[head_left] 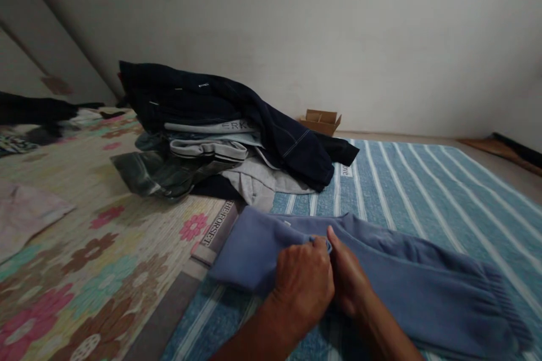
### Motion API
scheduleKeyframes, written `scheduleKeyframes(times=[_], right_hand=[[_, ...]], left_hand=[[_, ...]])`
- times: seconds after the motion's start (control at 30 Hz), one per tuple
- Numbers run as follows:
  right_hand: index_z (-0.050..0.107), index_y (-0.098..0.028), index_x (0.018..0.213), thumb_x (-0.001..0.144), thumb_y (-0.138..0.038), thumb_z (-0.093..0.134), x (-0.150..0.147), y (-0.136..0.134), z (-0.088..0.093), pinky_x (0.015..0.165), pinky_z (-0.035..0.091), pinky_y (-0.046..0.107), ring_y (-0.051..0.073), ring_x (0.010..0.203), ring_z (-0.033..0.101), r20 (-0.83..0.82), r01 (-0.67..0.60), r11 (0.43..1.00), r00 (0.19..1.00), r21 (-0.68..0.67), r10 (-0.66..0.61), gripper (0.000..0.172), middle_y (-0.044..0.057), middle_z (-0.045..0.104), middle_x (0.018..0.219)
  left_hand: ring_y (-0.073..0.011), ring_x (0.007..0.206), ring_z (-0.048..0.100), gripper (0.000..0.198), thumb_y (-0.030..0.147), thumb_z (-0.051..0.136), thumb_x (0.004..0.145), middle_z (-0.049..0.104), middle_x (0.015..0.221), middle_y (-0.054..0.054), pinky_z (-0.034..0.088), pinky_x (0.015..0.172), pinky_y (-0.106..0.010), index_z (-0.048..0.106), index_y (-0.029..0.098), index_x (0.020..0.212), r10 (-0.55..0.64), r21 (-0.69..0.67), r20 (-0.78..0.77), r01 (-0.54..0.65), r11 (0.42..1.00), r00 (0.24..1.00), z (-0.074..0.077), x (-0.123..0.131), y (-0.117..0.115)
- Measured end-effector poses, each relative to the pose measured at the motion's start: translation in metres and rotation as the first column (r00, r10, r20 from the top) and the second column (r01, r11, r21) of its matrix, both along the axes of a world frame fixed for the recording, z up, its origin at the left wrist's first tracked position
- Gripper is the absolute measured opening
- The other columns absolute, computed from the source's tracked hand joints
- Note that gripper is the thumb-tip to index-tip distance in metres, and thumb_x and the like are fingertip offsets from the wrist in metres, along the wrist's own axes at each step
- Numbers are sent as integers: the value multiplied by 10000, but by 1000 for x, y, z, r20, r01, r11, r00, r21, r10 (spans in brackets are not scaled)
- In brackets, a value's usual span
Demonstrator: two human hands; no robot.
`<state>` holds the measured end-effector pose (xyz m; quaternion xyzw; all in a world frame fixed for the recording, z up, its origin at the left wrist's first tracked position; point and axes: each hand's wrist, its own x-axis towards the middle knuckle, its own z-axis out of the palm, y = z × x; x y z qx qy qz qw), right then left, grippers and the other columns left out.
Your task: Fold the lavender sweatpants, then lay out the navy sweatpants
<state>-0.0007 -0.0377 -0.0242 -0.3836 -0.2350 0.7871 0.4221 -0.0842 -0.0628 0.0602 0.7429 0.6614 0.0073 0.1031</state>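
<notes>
Two bare hands, the left hand [305, 277] and the right hand [348, 271], meet over one long, soft blue cloth garment [423, 287]. The left is curled tight on a bit of it; the right has its thumb up, and I cannot tell what its hidden fingers hold. The garment lies on one blue sheet with white stripes [376, 180], long from left to right, its ribbed end [503, 299] pointing right and nearer. Behind are one messy clothes pile [237, 107] and one open brown cardboard box [320, 124].

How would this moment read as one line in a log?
left hand: closed on blue garment | right hand: beside left, thumb up | garment: on striped cloth | clothes pile: beyond garment
</notes>
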Motion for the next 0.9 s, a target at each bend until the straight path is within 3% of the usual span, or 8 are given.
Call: scheduleKeyframes(times=[0.07, 0.17, 0.27, 0.4, 0.53, 0.63, 0.77, 0.9], right_hand=[[634, -155, 833, 730, -599, 625, 11, -8, -2, 647, 458, 281, 178, 663, 588, -52, 7, 1000, 999, -25, -8, 456, 17, 604, 664], [623, -147, 824, 714, -532, 684, 15, -14, -3, 673, 451, 255, 158, 696, 587, -32, 50, 997, 998, 52, -48, 404, 12, 613, 713], [591, -153, 938, 670, -467, 744, 12, -13, 2, 679, 455, 250, 155, 704, 604, 33, 83, 995, 996, 62, -85, 440, 3, 625, 745], [486, -161, 1163, 639, -412, 767, 7, -10, 7, 730, 478, 290, 191, 787, 633, 165, 131, 990, 977, 51, -138, 645, 29, 646, 850], [450, -163, 1204, 596, -280, 749, 2, -7, 7, 688, 480, 311, 191, 737, 618, 283, 155, 984, 943, 88, -174, 688, 25, 638, 848], [481, -161, 1187, 583, -189, 658, 1, -6, 7, 660, 458, 295, 171, 702, 584, 334, 166, 979, 922, 120, -197, 630, 13, 626, 816], [488, -176, 1213, 604, -192, 602, 9, -6, 13, 570, 406, 252, 127, 604, 518, 313, 129, 978, 933, 161, -175, 620, -16, 593, 764], [480, -194, 1220, 628, -217, 613, 21, -2, 11, 555, 393, 240, 112, 589, 500, 359, 120, 973, 915, 195, -185, 606, -21, 579, 779]], left_hand=[[-280, 812, 665, 257, 205, 396, 857, 694, 874, -123, 484, 680, -364, 601, 129, 992, 6, -31, 48, -4, 1000, 999, -19, 5, -2], [-264, 819, 659, 232, 230, 408, 859, 691, 880, -104, 479, 722, -366, 612, 145, 930, 35, -22, 182, -32, 999, 983, -34, 3, -5], [-214, 810, 647, 225, 224, 390, 866, 686, 857, -75, 464, 733, -314, 605, 171, 831, 18, 2, 376, -20, 1000, 926, -38, -5, -6], [-163, 765, 630, 215, 219, 363, 872, 665, 792, -42, 461, 689, -251, 560, 189, 792, 31, -24, 599, -21, 999, 800, -40, -19, -5], [-149, 712, 639, 163, 249, 385, 871, 655, 775, -8, 497, 669, -254, 517, 201, 954, 114, -79, 745, -83, 993, 658, -48, -29, -6], [-156, 725, 659, 216, 285, 396, 875, 667, 842, -13, 529, 670, -273, 479, 204, 1058, 154, -99, 784, -124, 987, 601, -53, -34, -8], [-160, 812, 669, 237, 332, 429, 873, 670, 951, -37, 542, 723, -279, 504, 204, 1059, 104, -3, 782, -163, 987, 614, -45, -38, -11], [-173, 880, 653, 235, 319, 430, 876, 676, 951, -48, 532, 784, -295, 567, 197, 1024, -25, 195, 657, -138, 971, 754, -37, -42, -7]])
